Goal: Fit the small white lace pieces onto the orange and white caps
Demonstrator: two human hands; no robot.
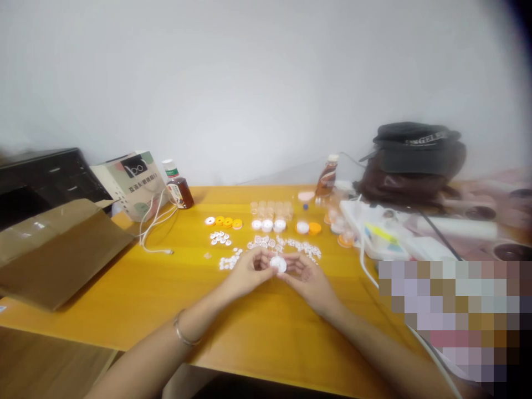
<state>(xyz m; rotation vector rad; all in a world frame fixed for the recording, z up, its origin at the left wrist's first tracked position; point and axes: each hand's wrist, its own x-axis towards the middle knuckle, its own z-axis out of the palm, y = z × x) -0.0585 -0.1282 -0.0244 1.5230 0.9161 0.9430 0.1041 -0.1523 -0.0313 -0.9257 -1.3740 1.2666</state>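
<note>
Both hands meet over the middle of the table, their fingers closed around a small white round disc (278, 264). My left hand (252, 270) grips its left side, and my right hand (310, 280) holds its right side. Fine detail on the disc is blurred. Just beyond the fingers lie many small white pieces (305, 247), and a group of small white discs (228, 261) sits left of my left hand. Farther back are white round caps (268, 225), orange rings (228, 222) and a row of clear little cups (272, 210).
A cardboard box (62, 249), a printed paper bag (135, 185), a white cable (152, 233) and a brown bottle (180, 191) stand or lie at left. On the right are another bottle (327, 177), a white tray (357, 221) and a dark cap (415, 147) on a brown bag (399, 185).
</note>
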